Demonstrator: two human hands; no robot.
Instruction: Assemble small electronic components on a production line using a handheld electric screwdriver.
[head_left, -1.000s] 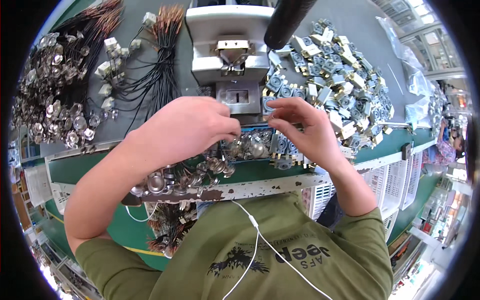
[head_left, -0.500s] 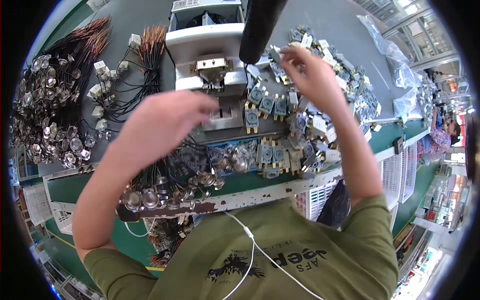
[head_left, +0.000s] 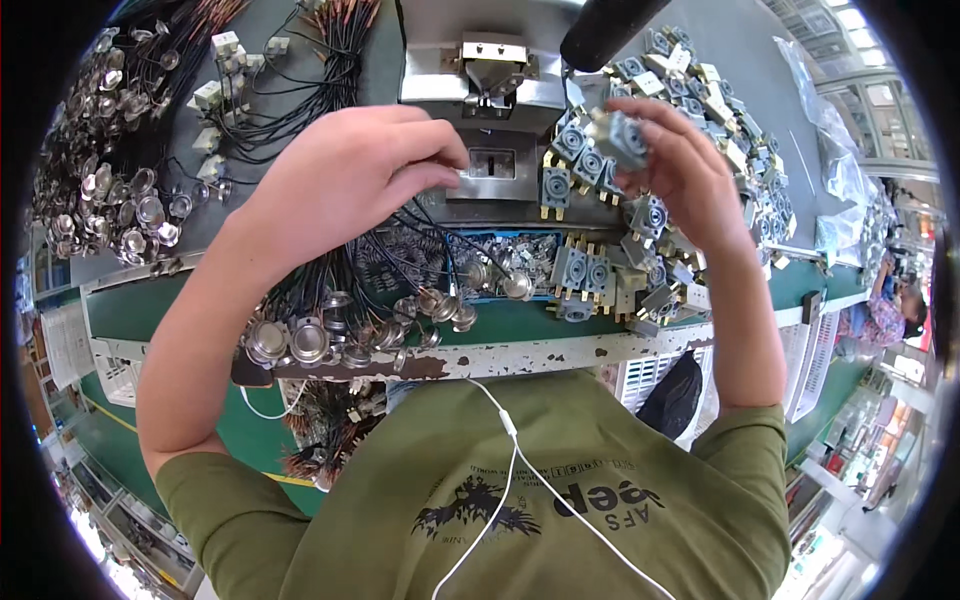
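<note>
My left hand [head_left: 365,165] is bent over the bench, its thumb and fingertips drawn together beside the slotted metal block [head_left: 492,165]. Whatever is between those fingertips, if anything, is too small to make out; black wires [head_left: 420,215] run below the hand. My right hand [head_left: 690,170] grips a grey square electrical part [head_left: 627,140] with a round ringed face, raised over a heap of similar parts. Just left of it, several such grey parts with brass tabs [head_left: 556,187] lie in a row next to the block.
Behind the block stands a small press [head_left: 493,70], a dark tube [head_left: 610,35] hanging beside it. Metal discs on wires [head_left: 110,90] pile up at left, more [head_left: 308,340] along the front edge. A blue tray [head_left: 530,255] holds small metal pieces. Plastic bags [head_left: 845,175] lie at right.
My right hand has come back toward me from the far part of the heap with a grey part. The left hand stays near the block, its fingers drawn together. The view has shifted.
</note>
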